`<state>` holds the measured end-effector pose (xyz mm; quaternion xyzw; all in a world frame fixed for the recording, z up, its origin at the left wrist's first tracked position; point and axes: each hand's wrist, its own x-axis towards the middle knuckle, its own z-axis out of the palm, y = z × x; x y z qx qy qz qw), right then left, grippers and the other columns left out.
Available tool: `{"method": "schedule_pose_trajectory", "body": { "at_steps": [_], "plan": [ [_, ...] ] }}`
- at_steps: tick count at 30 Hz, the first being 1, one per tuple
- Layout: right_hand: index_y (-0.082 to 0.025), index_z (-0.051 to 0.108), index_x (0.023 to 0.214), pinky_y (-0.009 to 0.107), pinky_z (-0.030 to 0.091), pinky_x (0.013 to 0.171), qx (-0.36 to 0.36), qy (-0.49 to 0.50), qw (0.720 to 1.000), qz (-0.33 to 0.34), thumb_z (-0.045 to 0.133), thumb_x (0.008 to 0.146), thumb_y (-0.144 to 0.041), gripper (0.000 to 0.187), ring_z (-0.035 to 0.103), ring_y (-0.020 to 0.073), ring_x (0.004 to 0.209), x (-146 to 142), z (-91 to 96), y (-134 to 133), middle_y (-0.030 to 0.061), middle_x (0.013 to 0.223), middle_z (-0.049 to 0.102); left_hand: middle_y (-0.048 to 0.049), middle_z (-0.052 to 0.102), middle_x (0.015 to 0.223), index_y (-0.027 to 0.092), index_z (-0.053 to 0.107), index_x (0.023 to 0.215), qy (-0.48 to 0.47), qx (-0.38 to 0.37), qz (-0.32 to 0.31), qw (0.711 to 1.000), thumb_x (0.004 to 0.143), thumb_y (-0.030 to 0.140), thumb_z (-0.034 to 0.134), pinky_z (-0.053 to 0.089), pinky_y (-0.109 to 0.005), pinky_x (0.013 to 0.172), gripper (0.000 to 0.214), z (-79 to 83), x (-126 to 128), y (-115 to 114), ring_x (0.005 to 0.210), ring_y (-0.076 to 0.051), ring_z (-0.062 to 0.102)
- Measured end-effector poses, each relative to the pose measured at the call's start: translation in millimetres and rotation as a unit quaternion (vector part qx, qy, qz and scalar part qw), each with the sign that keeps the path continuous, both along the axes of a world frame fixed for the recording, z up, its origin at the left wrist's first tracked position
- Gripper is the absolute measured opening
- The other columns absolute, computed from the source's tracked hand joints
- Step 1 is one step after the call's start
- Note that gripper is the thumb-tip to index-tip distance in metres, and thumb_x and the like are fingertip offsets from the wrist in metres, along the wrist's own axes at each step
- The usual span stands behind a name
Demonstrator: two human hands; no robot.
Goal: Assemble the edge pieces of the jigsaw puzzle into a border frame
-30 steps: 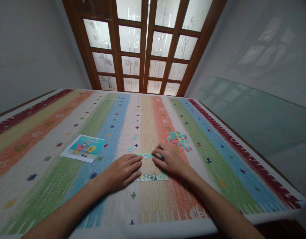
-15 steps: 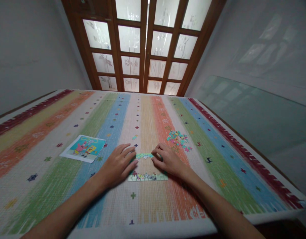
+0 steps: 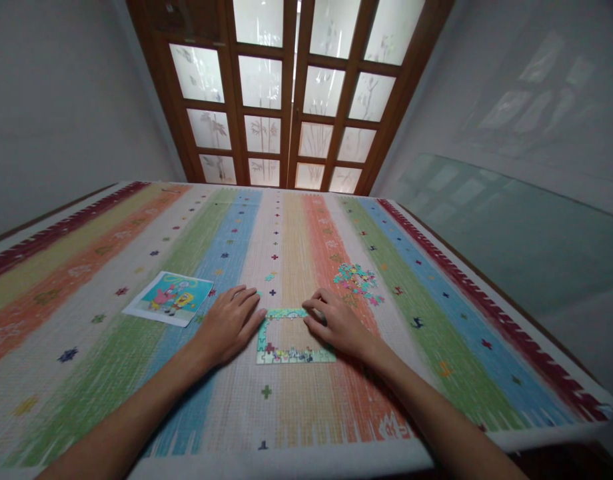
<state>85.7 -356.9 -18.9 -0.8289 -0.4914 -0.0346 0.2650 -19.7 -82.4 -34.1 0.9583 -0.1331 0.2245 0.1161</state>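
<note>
A partly joined jigsaw puzzle border lies flat on the striped cloth, with its top, left and bottom edges showing. My left hand rests beside its upper left corner, fingers stretched out and thumb close to that corner. A small teal bit, perhaps a puzzle piece, shows by its fingertips. At the upper right end of the border, my right hand is closed with thumb and fingers pinching the top strip. This hand and wrist hide the right side of the border.
Loose puzzle pieces lie in a heap beyond my right hand. Two or so joined pieces sit farther up the middle. A printed cartoon picture lies to the left. The striped tablecloth covers the table.
My left hand has drawn back to the left from the puzzle, uncovering the border's left side. My right hand stays nearly in place at the top strip.
</note>
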Motion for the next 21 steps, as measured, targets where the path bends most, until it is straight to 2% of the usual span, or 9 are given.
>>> {"method": "schedule_pose_trajectory", "body": {
  "at_steps": [4,8,11,15,21],
  "plan": [
    [-0.018,0.065,0.122,0.043,0.054,0.087,0.011,-0.001,1.0,-0.001,0.06,0.095,-0.02,0.028,0.063,0.0278,0.1,2,4.0,-2,0.0145,0.109,0.062,-0.0141,0.065,0.137,0.017,0.05,0.143,0.031,-0.035,0.015,0.999,0.107,0.036,0.043,0.047,-0.051,0.108,0.041,-2.1,6,3,0.129,-0.032,0.056],
    [-0.019,0.063,0.132,0.046,0.054,0.085,0.019,-0.018,1.0,-0.012,0.062,0.096,-0.025,0.037,0.064,0.0296,0.098,8,6.1,-7,0.0152,0.111,0.063,-0.0113,0.07,0.127,0.018,0.042,0.148,0.059,-0.087,0.024,0.994,0.104,0.024,0.041,0.05,-0.048,0.103,0.045,-0.6,14,4,0.12,-0.029,0.061],
    [-0.024,0.062,0.136,0.047,0.054,0.085,0.033,-0.019,0.999,-0.027,0.063,0.094,-0.025,0.042,0.064,0.0301,0.099,15,4.6,-11,0.0139,0.113,0.063,-0.0098,0.073,0.118,0.019,0.044,0.146,0.067,-0.119,0.025,0.99,0.099,0.02,0.047,0.05,-0.048,0.1,0.047,1.6,19,3,0.114,-0.029,0.062],
    [-0.024,0.063,0.133,0.045,0.054,0.085,0.057,-0.027,0.998,-0.022,0.059,0.09,-0.015,0.044,0.064,0.0286,0.098,22,1.8,-14,0.0126,0.109,0.063,-0.009,0.072,0.11,0.019,0.046,0.144,0.071,-0.157,0.027,0.985,0.096,0.017,0.05,0.05,-0.046,0.098,0.048,3.3,21,2,0.106,-0.027,0.064],
    [-0.026,0.065,0.13,0.044,0.052,0.085,0.074,-0.024,0.996,-0.032,0.057,0.091,-0.012,0.042,0.063,0.0281,0.098,30,6.2,-19,0.0117,0.108,0.063,-0.009,0.068,0.106,0.018,0.05,0.141,0.097,-0.168,0.035,0.98,0.093,0.016,0.054,0.049,-0.045,0.096,0.049,4.6,23,3,0.103,-0.027,0.063]
  ]
}}
